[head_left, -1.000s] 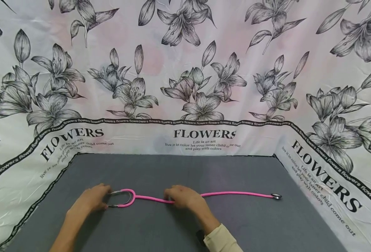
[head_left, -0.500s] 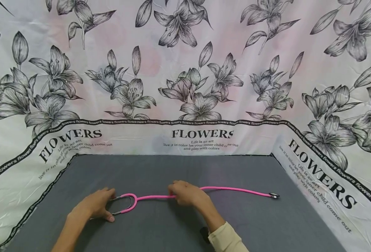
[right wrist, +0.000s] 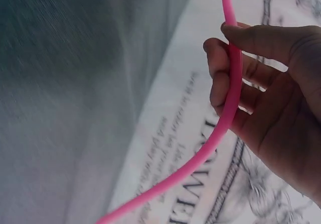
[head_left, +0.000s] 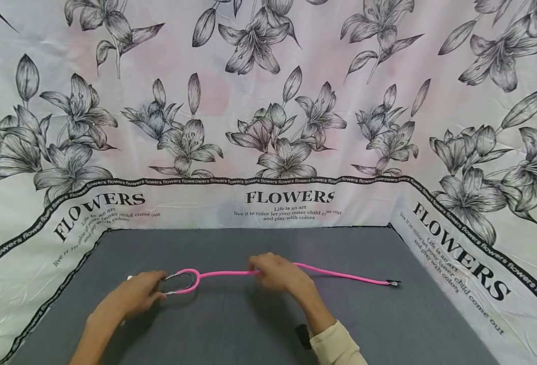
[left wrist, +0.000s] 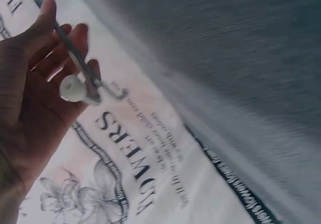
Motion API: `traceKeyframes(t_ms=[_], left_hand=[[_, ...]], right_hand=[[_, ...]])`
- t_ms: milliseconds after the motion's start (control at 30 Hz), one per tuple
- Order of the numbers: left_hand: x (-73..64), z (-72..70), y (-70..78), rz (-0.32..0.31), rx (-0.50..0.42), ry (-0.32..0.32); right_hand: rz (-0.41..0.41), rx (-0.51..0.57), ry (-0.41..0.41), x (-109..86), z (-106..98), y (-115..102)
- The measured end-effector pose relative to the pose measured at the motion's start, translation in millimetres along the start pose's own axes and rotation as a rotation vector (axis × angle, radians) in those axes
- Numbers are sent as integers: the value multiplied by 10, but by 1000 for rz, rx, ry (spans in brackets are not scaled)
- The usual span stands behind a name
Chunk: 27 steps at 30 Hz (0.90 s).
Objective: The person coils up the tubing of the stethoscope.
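A pink stethoscope (head_left: 227, 274) stretches left to right over the grey table in the head view. My left hand (head_left: 136, 294) grips its metal ear tubes at the left end. In the left wrist view, thumb and fingers close around a metal tube (left wrist: 75, 56), and a white eartip (left wrist: 73, 88) shows beside the palm. Farther right, my right hand (head_left: 279, 274) holds the pink tubing midway. The right wrist view shows the tubing (right wrist: 234, 78) between thumb and curled fingers. At the far right end, the metal chest piece (head_left: 393, 283) is seen edge-on, close over the tabletop.
The grey tabletop (head_left: 223, 334) lies under both hands. White cloth (head_left: 195, 203) with flower drawings and lettering rises behind it and along both sides. A small dark object (head_left: 302, 335) shows by the right sleeve (head_left: 337, 344).
Both hands have risen slightly in the view with the stethoscope, and the right hand has moved a little to the right. The tubing bends upward at the right hand, and the chest piece has turned edge-on.
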<state>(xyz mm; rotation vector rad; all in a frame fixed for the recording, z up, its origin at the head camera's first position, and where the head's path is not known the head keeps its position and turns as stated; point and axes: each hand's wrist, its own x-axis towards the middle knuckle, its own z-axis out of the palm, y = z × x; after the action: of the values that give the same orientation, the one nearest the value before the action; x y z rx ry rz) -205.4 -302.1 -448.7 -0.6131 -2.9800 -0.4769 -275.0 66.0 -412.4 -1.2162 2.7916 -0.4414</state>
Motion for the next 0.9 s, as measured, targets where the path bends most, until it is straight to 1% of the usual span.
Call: traceKeyframes(t_ms=[100, 133, 233, 300, 367, 500, 667, 767, 833, 900], left_hand=[[100, -73, 89, 55, 54, 116], [135, -101, 124, 78, 81, 162], [238, -179, 242, 139, 147, 274], [299, -226, 330, 158, 175, 321], [357, -268, 421, 155, 180, 347], [448, -368, 601, 132, 175, 366], [596, -445, 775, 95, 172, 388], [716, -471, 855, 93, 165, 424], [815, -491, 903, 99, 149, 448], [927, -509, 940, 105, 136, 473]], right_hand=[[25, 56, 36, -82, -158, 58], [33, 66, 48, -111, -217, 72], [51, 91, 89, -203, -383, 108], [59, 101, 118, -271, -494, 122], [63, 94, 153, -342, -599, 142], [67, 57, 245, -470, -795, 179], [59, 56, 338, -584, -997, 257], [38, 43, 373, -627, -1090, 320], [22, 38, 396, -640, -1148, 371], [24, 44, 411, -638, -1204, 420]])
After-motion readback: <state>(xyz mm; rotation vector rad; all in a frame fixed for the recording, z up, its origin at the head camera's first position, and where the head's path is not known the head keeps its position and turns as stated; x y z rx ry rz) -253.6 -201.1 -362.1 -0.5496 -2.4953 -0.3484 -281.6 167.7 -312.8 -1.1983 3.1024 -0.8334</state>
